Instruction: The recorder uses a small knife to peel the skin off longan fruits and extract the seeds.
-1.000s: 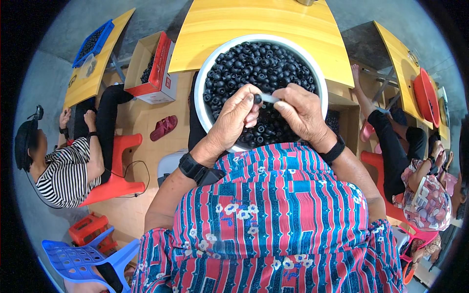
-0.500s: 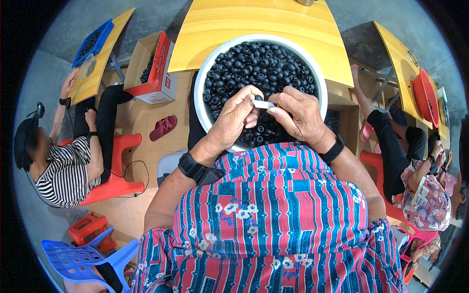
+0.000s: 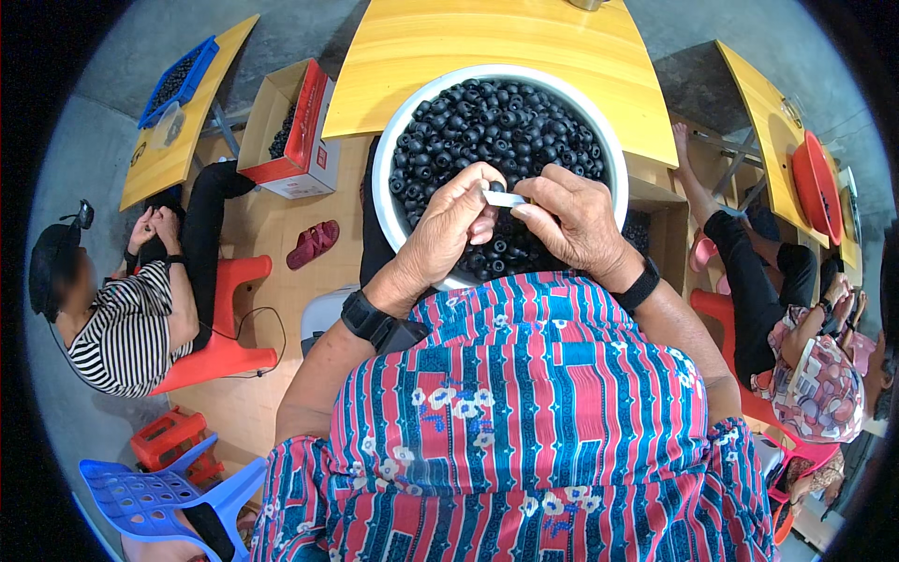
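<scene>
A wide pale metal basin [image 3: 380, 178] sits in front of me, filled with small round black pieces [image 3: 487, 122], many with a hole or ring in one face. Over its near half, my left hand [image 3: 457, 217] is closed in a pinch on one such black piece [image 3: 497, 186]. My right hand [image 3: 571, 217] grips a small knife [image 3: 507, 199] with a short pale blade. That blade points left and reaches the fingertips of my left hand, at the black piece. Most of the knife's handle is hidden in my right fingers.
A yellow wooden table [image 3: 496, 33] stands beyond the basin. To its left is a red and white carton [image 3: 304, 140] with black pieces inside, near a dark red slipper [image 3: 313, 244]. People sit at tables on both sides. A blue chair [image 3: 164, 487] stands at lower left.
My hands, the knife and the basin stay almost still. The person at left has drawn one hand back from the table, and both their hands are now together.
</scene>
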### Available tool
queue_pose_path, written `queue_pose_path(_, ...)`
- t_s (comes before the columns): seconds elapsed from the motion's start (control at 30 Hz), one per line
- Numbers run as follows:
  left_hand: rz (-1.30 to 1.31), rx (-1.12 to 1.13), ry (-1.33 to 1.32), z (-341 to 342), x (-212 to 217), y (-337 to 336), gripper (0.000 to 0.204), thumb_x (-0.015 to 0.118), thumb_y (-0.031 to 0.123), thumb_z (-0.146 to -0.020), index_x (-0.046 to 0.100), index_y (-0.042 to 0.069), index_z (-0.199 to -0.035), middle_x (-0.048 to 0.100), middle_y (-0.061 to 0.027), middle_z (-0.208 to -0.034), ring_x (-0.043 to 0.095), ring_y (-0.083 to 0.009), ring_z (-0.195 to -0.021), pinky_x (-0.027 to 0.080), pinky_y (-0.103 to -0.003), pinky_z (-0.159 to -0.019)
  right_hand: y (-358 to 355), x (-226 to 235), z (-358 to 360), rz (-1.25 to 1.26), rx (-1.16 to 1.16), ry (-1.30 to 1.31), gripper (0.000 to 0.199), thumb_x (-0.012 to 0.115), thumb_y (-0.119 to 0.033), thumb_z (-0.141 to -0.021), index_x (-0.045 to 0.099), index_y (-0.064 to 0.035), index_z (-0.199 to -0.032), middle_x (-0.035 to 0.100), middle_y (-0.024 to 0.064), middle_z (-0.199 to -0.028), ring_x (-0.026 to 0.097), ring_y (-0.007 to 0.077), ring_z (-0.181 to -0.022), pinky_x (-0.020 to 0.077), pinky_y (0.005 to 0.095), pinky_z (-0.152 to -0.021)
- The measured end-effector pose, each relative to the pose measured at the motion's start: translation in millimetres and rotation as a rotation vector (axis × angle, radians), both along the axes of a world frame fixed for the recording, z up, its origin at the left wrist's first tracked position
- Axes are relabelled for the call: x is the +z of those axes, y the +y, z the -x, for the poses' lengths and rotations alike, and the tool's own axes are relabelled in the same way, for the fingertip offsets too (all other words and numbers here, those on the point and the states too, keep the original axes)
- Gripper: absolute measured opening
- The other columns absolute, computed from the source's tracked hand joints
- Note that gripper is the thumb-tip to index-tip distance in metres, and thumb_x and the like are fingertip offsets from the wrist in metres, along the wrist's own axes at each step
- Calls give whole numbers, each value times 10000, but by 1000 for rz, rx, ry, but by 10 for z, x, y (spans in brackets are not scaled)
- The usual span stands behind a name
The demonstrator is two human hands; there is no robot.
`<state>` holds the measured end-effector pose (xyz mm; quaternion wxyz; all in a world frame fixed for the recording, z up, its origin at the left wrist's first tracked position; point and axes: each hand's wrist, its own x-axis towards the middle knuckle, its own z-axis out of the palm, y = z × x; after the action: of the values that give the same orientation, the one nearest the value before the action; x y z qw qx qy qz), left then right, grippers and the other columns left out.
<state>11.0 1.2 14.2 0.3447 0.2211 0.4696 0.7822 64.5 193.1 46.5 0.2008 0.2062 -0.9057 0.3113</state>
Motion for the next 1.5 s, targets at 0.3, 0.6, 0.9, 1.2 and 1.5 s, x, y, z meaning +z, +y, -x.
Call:
queue_pose_path(0.3, -13, -19, -28, 2, -13, 1, 299, 390, 368, -1038, 493, 88, -1053, 376, 38, -779, 320, -36, -653, 304, -183, -582, 4, -10, 3, 15, 3, -6, 176, 695, -222, -816, 633, -75, -888, 546, 91, -737, 603, 291, -667, 482, 388, -581)
queue_pose_path(0.6, 1, -12, -22, 0, -23, 2, 297, 386, 363, -1040, 496, 87, -1048, 378, 44, -767, 319, -36, -646, 306, -186, -581, 4, -14, -5, 13, 3, -6, 179, 688, -231, -822, 627, -74, -884, 538, 91, -733, 598, 290, -663, 477, 393, -577)
queue_pose_path(0.9, -12, -26, -16, -3, -4, -12, 299, 394, 363, -1037, 495, 82, -1051, 372, 43, -778, 314, -39, -650, 296, -188, -581, -14, -6, -11, 12, 5, -23, 176, 679, -230, -834, 620, -71, -882, 539, 103, -745, 595, 310, -678, 474, 403, -587)
queue_pose_path(1.2, -81, -62, -61, -12, 1, -17, 291, 400, 345, -1037, 488, 68, -1013, 389, 31, -819, 337, -46, -666, 304, -177, -578, 12, -62, 52, 140, -140, -39, 153, 617, -186, -891, 627, -35, -913, 589, 156, -789, 592, 363, -759, 479, 410, -662)
queue_pose_path(1.5, -74, -4, -101, -4, -40, -29, 278, 399, 318, -1040, 506, 65, -1079, 433, 27, -834, 342, -37, -654, 322, -177, -575, 1, 6, 8, 129, 16, -47, 408, 706, -264, -806, 616, -102, -1170, 640, 128, -859, 635, 314, -789, 510, 369, -700)
